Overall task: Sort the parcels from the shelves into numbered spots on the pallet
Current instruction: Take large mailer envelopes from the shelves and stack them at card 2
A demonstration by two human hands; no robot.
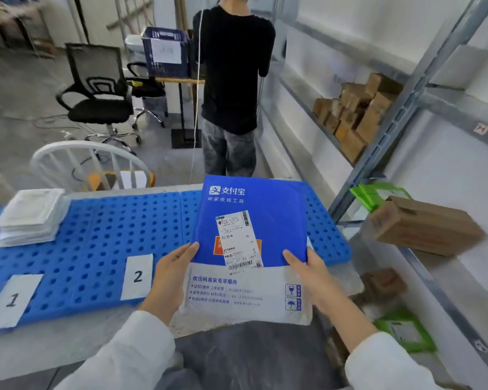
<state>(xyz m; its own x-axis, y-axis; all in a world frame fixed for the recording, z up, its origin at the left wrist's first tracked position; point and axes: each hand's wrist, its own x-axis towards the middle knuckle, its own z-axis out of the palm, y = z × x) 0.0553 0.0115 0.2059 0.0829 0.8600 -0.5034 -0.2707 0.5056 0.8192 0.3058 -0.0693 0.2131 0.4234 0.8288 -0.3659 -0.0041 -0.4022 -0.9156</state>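
Above the near right end of the pallet, a flat blue-and-white plastic mailer parcel [251, 235] was held up in both hands, its printed face toward the camera and a white shipping label [240, 240] stuck near its middle. The left hand [172, 277] grasped the parcel's left edge with the thumb laid on the front, and the right hand [310, 277] grasped the right edge the same way; the fingers behind the parcel were hidden. Both arms wore white sleeves.

The perforated blue plastic pallet [110, 235] lay flat, running left and far from the hands. On its near edge sat a white paper card marked 1 [12, 299] at the left and a white paper card marked 2 [137, 277] just left of the left hand. A stack of flat white mailers [31, 215] rested on the pallet's far left part, beyond card 1.

At the right stood a grey metal shelf rack [406, 108]. A heap of small brown cardboard boxes [355, 116] filled a far shelf. Nearer, a long brown cardboard box [423, 226] lay beside a bright green mailer bag [378, 192], and another green mailer bag [406, 330] lay on a lower shelf near the right forearm.

Beyond the pallet a person in a black top [231, 66] stood with back turned. A black mesh office chair [99, 88] stood far left, and a white spindle-back chair [88, 164] sat just behind the pallet.
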